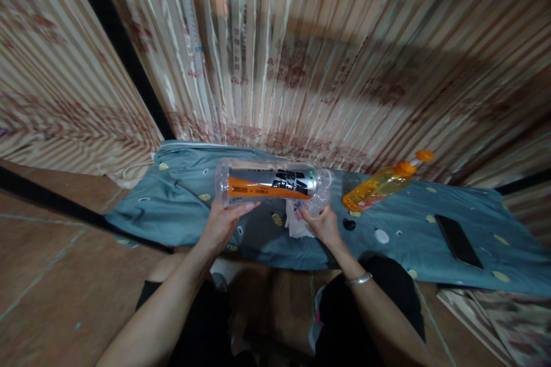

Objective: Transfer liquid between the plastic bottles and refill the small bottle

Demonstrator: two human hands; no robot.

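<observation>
The left hand (226, 222) is curved around the base end of a large clear plastic bottle (269, 182), with the thumb stretched along its lower side, and the right hand (323, 223) is partly closed at the shoulder end, near the neck. Most of the fingers are hidden, so I cannot tell how tightly each hand presses. The bottle lies sideways between the two hands, above the middle of a bench covered with blue-green cloth (181, 200), and its neck points to the right. Its wrapper is silver, black and orange, with printed characters. Under the shoulder of the bottle there is a crumpled white wrapper or tissue (300, 226) with coloured marks; the right thumb overlaps it, but I cannot tell whether the hand pinches it. To the right of this hand is a bottle of orange liquid (374, 186) with an orange pull-up cap (424, 155), which appears slanted in the view. Just beside the right hand there is a small round black cap (349, 224), and near it a white disc (381, 235). A dark smartphone (458, 241) lies farther to the right. A silver bracelet (359, 280) is on the right wrist, and a pleated, striped curtain (297, 69) hangs behind the bench.
</observation>
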